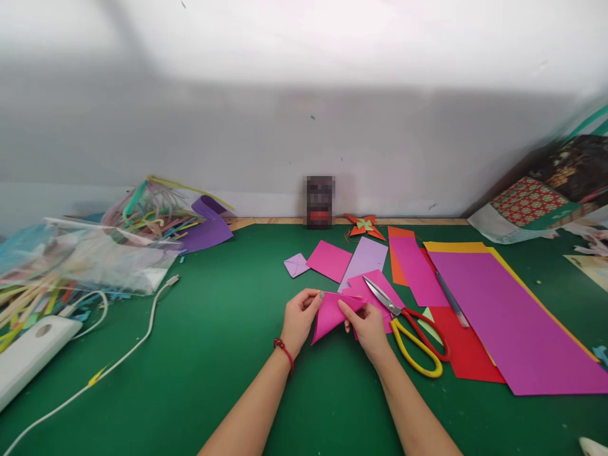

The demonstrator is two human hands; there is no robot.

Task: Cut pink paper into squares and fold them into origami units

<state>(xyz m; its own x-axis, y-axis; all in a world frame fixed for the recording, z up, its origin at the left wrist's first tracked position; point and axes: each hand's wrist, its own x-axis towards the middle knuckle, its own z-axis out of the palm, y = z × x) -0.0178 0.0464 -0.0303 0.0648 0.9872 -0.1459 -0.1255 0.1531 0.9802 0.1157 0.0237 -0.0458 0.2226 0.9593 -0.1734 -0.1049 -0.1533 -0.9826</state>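
Edges of the folded pink paper (330,316), pinched by both left hand (299,316) and right hand (368,326), should probably meet squarely before creasing, clear of the scissors (403,323) just beside.

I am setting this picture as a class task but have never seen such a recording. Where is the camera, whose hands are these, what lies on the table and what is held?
No machine here: one camera worn on a person's head looks forward and down, so the two bare arms at the bottom are that person's own. The left hand and right hand both pinch a folded pink paper piece with their fingers, over a green table mat. Beside the right hand lie metal scissors with red and yellow handles. Further right are a large purple paper sheet and a red paper sheet. On the left sit a clear plastic bag of coloured strips and a white cable.
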